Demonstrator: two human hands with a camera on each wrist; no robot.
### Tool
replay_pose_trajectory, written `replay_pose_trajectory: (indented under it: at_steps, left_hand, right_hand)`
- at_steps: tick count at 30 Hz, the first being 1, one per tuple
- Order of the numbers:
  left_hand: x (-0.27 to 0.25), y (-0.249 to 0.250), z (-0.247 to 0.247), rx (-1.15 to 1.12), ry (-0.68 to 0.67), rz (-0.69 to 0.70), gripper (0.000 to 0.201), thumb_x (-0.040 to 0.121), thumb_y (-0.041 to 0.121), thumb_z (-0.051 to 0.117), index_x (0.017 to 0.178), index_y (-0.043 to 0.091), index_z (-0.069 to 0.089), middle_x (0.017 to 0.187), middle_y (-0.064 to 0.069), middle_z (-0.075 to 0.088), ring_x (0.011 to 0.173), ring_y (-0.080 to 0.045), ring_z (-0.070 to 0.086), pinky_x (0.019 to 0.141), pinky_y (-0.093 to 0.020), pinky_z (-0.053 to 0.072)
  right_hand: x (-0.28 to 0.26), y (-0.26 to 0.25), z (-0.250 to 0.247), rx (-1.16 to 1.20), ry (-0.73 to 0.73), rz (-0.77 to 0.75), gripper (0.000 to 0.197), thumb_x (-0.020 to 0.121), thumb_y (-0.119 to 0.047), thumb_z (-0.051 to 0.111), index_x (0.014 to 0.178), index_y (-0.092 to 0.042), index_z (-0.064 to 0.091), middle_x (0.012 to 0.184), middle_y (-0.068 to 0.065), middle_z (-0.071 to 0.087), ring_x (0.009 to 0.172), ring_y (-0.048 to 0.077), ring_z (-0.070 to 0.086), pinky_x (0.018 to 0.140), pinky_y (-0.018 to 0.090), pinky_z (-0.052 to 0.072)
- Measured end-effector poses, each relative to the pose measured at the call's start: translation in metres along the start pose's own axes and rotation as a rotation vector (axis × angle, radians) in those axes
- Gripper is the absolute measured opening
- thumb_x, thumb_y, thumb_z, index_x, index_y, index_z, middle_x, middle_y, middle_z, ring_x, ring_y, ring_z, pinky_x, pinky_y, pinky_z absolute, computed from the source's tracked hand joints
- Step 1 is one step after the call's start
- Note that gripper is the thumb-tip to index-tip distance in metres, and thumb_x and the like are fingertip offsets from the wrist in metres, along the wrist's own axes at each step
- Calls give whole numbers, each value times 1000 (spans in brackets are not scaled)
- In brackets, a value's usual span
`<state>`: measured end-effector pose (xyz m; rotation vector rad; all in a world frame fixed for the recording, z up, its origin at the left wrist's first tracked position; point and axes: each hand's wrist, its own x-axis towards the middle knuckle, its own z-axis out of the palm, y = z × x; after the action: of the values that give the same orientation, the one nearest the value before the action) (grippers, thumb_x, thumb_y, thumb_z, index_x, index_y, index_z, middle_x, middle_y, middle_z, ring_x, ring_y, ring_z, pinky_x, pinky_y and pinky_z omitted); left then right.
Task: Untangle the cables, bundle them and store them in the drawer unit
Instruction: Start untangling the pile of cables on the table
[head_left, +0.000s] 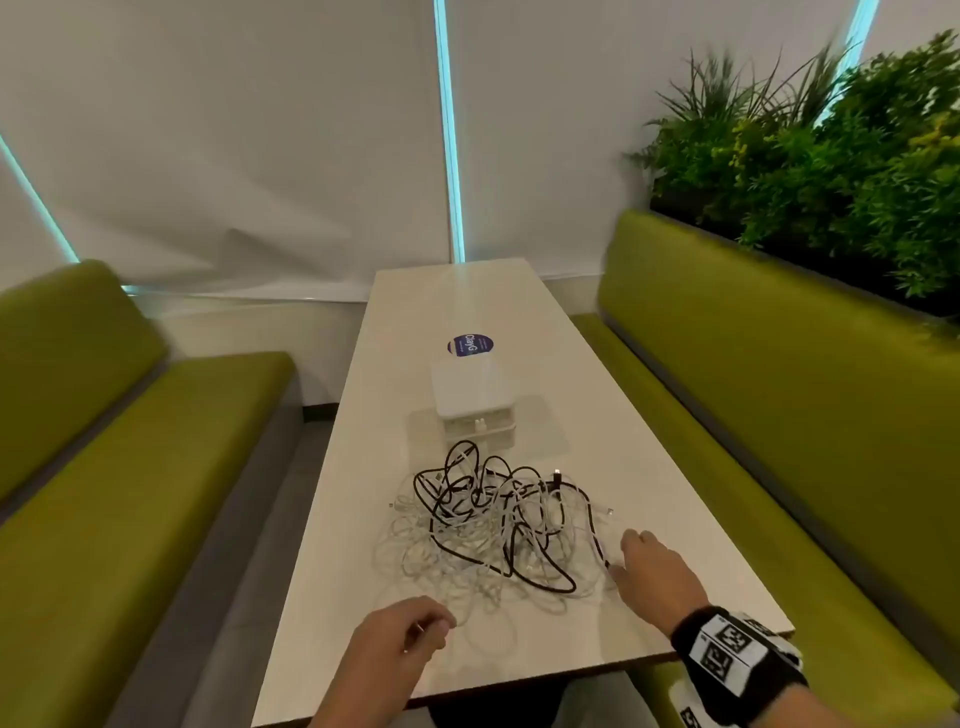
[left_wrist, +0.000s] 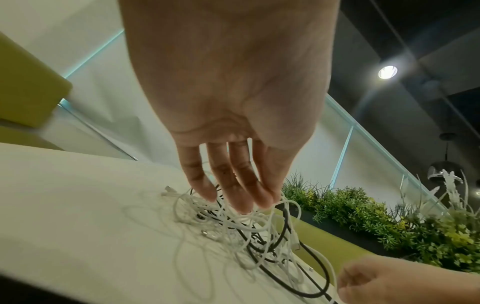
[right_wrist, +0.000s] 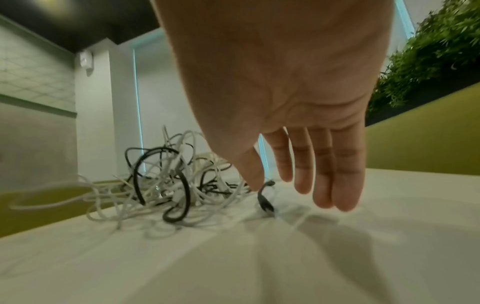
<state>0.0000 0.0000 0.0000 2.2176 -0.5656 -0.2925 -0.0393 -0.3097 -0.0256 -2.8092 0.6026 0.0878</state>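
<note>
1. Tabletop (head_left: 649, 441): long, white, between two green benches (head_left: 779, 415).
2. Cables (head_left: 493, 525): tangled white and black heap at the near end of the tabletop, loose, unbundled.
3. Drawer unit (head_left: 475, 402): small, white, just beyond the heap, drawers closed.
4. Right hand (head_left: 657, 574): at the heap's right edge, fingers straight and relaxed, grip on nothing; thumb tip near a black cable end (right_wrist: 265, 202).
5. Left hand (head_left: 397, 636): over the heap's near edge, fingers extended downward, holding nothing.
</note>
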Motion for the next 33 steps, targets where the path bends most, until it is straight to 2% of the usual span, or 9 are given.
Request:
replay_pose_trajectory:
  at_steps: [4, 8, 12, 16, 19, 24, 26, 29, 33]
  left_hand:
    - [24, 10, 1, 7, 17, 30, 24, 90, 18, 63, 80, 39, 68, 76, 19, 68, 71, -7, 63, 74, -28, 52]
    - [48, 17, 4, -38, 69, 108, 18, 91, 19, 64, 86, 35, 69, 82, 20, 68, 77, -7, 62, 73, -28, 51]
    - [65, 31, 6, -68, 160, 205, 15, 93, 21, 64, 93, 35, 68, 91, 21, 67, 85, -7, 62, 72, -15, 47]
    - [72, 30, 4, -27, 179, 260, 17, 94, 23, 62, 104, 37, 65, 97, 18, 62, 87, -7, 61, 72, -15, 47]
    - [82, 27, -4, 28, 205, 286, 25, 93, 28, 63, 116, 35, 60, 103, 20, 57, 90, -5, 59, 76, -14, 46]
    - [96, 43, -8, -55, 189, 303, 34, 83, 37, 61, 116, 36, 56, 111, 22, 58, 99, -3, 58, 81, -10, 43]
    - [107, 50, -15, -116, 222, 257, 23, 83, 26, 62, 105, 35, 61, 99, 19, 65, 89, -7, 62, 73, -13, 46]
    - [133, 59, -27, -222, 188, 200, 34, 82, -5, 62, 95, 25, 70, 87, 16, 72, 83, -6, 67, 70, -14, 48]
    - [163, 72, -36, -307, 195, 171, 23, 89, 5, 64, 93, 25, 75, 87, 15, 75, 85, 0, 69, 77, -18, 51]
  right_hand:
    - [14, -3, 2, -94, -92, 4, 13, 99, -23, 39, 97, -15, 50, 88, -3, 40, 95, 22, 58, 70, 26, 38]
    - [31, -20, -25, -26, 0, 43, 24, 95, -19, 40, 73, -19, 32, 70, -7, 35, 73, 20, 44, 63, 29, 35]
    - [35, -55, -61, 76, 255, -42, 13, 94, -25, 46, 84, -16, 47, 74, 0, 53, 67, 26, 50, 58, 33, 39]
    - [36, -91, -68, 217, 357, -286, 9, 92, -25, 54, 87, -19, 57, 80, -5, 57, 68, 18, 55, 62, 31, 45]
    - [32, -112, -61, 366, 299, -478, 9, 92, -30, 60, 87, -23, 64, 79, -13, 54, 67, 4, 49, 63, 16, 36]
    - [32, -139, -55, 534, 152, -645, 4, 90, -30, 65, 90, -30, 69, 81, -15, 56, 74, 1, 50, 69, 13, 38]
    - [40, -146, -61, 607, 151, -640, 4, 88, -28, 68, 86, -30, 71, 77, -13, 52, 73, 3, 50, 67, 14, 38]
    - [54, -149, -72, 705, 216, -607, 5, 85, -27, 72, 90, -25, 74, 81, -10, 49, 77, 8, 51, 68, 16, 40]
    - [68, -147, -73, 934, 266, -448, 31, 85, -31, 72, 113, -21, 60, 101, -6, 56, 91, 7, 59, 79, 20, 49]
